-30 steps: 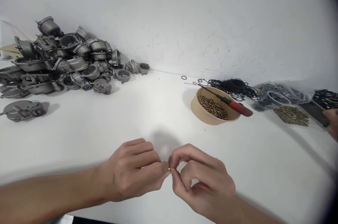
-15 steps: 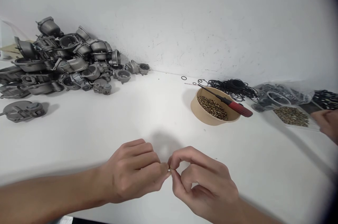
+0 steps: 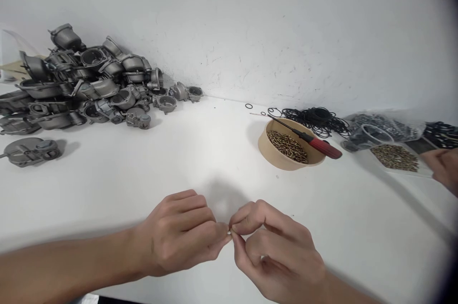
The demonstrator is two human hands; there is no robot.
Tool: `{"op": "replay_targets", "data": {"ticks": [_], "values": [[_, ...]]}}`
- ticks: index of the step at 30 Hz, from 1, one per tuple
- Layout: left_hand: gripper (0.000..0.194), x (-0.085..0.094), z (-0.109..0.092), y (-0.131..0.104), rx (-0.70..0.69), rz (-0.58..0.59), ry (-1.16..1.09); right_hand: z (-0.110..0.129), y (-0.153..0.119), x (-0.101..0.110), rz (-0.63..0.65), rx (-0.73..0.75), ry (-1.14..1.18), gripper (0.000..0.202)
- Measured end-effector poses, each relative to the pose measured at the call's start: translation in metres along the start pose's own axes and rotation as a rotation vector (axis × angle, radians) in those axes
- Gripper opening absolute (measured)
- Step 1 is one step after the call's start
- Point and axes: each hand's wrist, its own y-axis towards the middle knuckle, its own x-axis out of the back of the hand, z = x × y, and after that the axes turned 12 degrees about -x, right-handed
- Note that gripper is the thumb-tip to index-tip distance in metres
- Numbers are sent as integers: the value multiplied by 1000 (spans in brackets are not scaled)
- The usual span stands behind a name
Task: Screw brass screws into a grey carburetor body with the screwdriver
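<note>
My left hand [image 3: 189, 230] is closed above the near part of the white table [image 3: 171, 161], its thumb and forefinger pinched at a tiny object. The fingertips of my right hand [image 3: 277, 249] meet them from the right, also pinched. Only a small pale glint of the object shows between the tips, so its kind cannot be made out. Beyond my hands stands a round tan paper bowl [image 3: 274, 156] of brass-coloured screws [image 3: 288, 146]. Across its rim lies a screwdriver [image 3: 315, 144] with a red and black handle.
Grey metal carburetor-like bowls [image 3: 96, 84] are heaped at the left, with one separate part [image 3: 30, 151] nearer me. Black rubber rings [image 3: 318, 120] lie behind the paper bowl. At the right are a clear bag [image 3: 386, 127], a tray of small screws [image 3: 395, 157] and another person's hand [image 3: 443, 168].
My right fingers have shifted slightly, the forefinger bending more at the pinch. My left hand stays almost still.
</note>
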Motion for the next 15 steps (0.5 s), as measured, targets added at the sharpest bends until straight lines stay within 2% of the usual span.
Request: {"op": "replay_targets", "data": {"ticks": [15], "values": [[7,0,1,-1,-3,1,-28,3,0,2,-11,6,-54,33]]}}
